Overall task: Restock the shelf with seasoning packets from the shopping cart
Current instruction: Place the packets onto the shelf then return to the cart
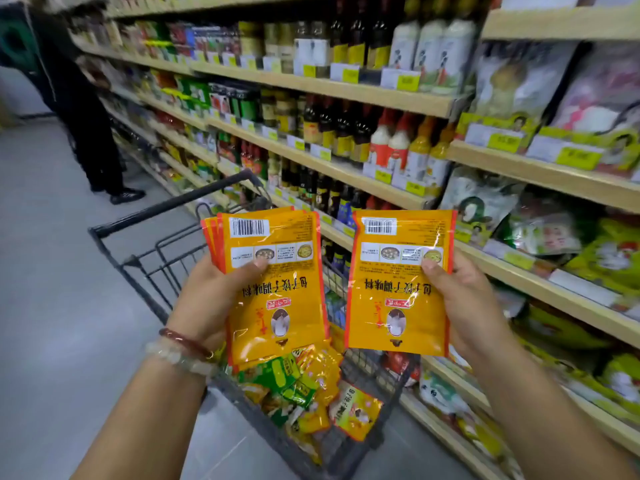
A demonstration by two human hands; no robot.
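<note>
Left hand (211, 296): grips a fanned stack (273, 285) of orange packets. Right hand (467, 306): pinches one packet (398, 282), long axis upright, print inverted. Both above the cart (145, 271). Shelf (554, 282) lies rightward, nearer the right hand; exact slot probably lower, indistinct.

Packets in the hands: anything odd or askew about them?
Yes. The packet in the right hand and the stack in the left hand are both held upside down: their printed text is inverted, with barcodes at the top. No damage shows.
</note>
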